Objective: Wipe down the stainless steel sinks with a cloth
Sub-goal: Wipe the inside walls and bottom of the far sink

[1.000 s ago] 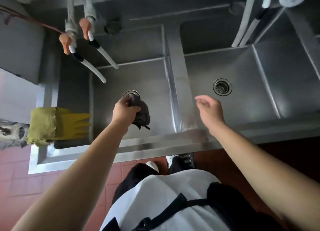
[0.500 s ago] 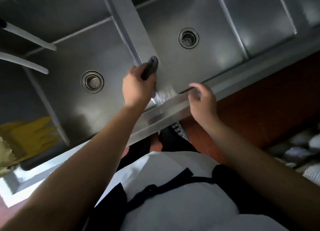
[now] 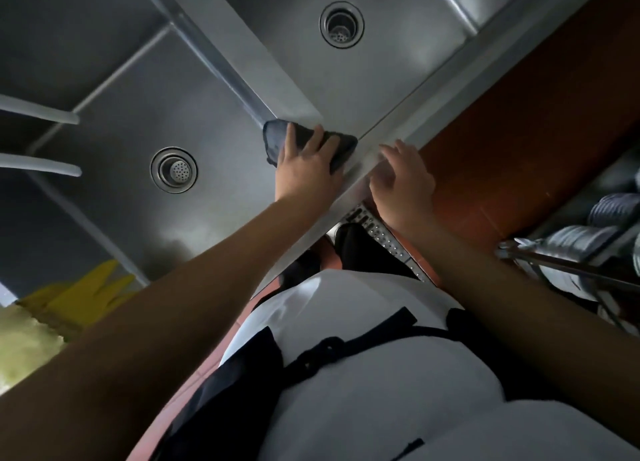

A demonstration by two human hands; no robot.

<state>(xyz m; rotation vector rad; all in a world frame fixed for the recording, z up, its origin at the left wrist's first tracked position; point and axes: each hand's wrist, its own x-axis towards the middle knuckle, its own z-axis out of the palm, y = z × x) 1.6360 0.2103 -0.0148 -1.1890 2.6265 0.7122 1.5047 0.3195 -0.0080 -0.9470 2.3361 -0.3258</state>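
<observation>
A dark grey cloth lies flat where the divider between the two steel basins meets the front rim. My left hand presses down on it with fingers spread. My right hand rests on the front rim just right of the cloth, fingers apart, holding nothing. The left basin has a round drain. The right basin has its own drain.
Two white spout tubes reach in from the left over the left basin. Yellow rubber gloves and a yellow-green rag hang at the lower left. Stacked metal dishes on a rack stand at the right, above a red tiled floor.
My left hand carried the bunched cloth from the left basin up to the divider and now presses it flat at the front corner. My right hand came down onto the front rim. The view tilted.
</observation>
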